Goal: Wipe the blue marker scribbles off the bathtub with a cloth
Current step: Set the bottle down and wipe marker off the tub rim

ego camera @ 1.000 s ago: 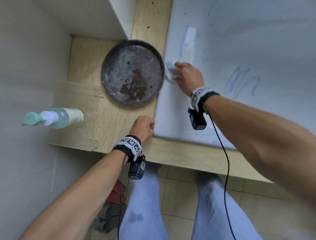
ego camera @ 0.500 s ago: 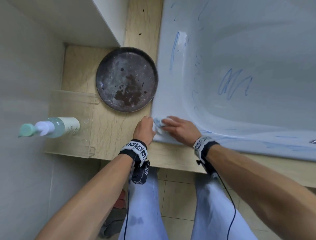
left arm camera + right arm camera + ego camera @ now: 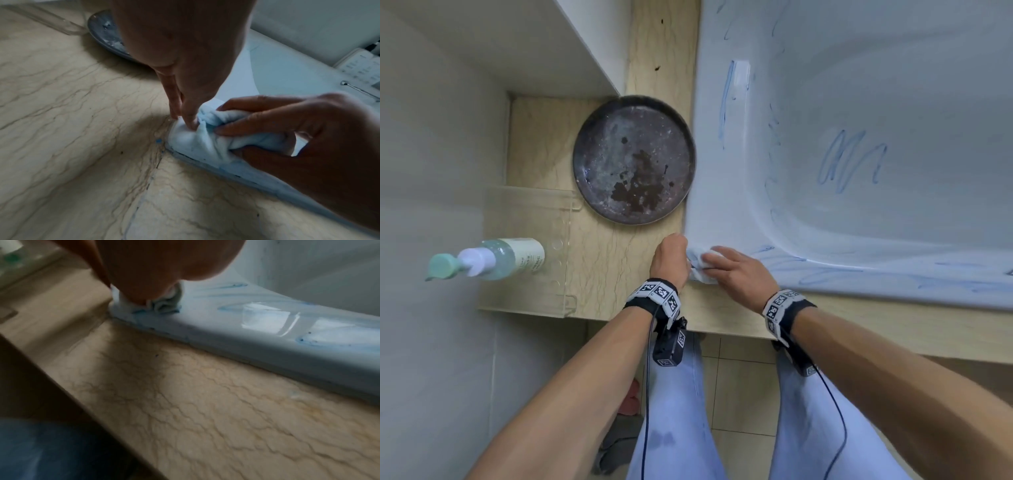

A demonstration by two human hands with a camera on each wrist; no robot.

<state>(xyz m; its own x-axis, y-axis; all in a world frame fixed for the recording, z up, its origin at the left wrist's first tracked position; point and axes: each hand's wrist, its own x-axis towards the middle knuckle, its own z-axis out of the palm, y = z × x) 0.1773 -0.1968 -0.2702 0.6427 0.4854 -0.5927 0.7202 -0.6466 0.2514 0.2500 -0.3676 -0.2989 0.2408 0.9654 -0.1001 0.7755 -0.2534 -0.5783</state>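
Observation:
The white bathtub [image 3: 722,212] fills the right of the head view. Blue marker scribbles [image 3: 849,161] mark its inner wall, a long streak [image 3: 726,92] runs on the left rim, and smeared lines [image 3: 825,274] cover the front rim. A crumpled pale cloth [image 3: 702,265] lies on the tub's near left corner. My right hand [image 3: 717,263] grips the cloth [image 3: 205,142], fingers and thumb curled round it [image 3: 164,305]. My left hand [image 3: 681,255] stands beside it, its fingertips [image 3: 191,118] pointing down and pressing on the cloth's edge.
A dark stained round pan [image 3: 633,161] sits on the beige marble ledge [image 3: 602,274] left of the tub. A pump bottle [image 3: 493,258] stands on a clear acrylic rack [image 3: 534,298] at the far left. A white control panel [image 3: 359,65] lies past the tub. My legs stand below the ledge.
My right hand has brought the cloth from farther up the left rim down to the near corner, against my left hand. The left hand has stayed at that corner.

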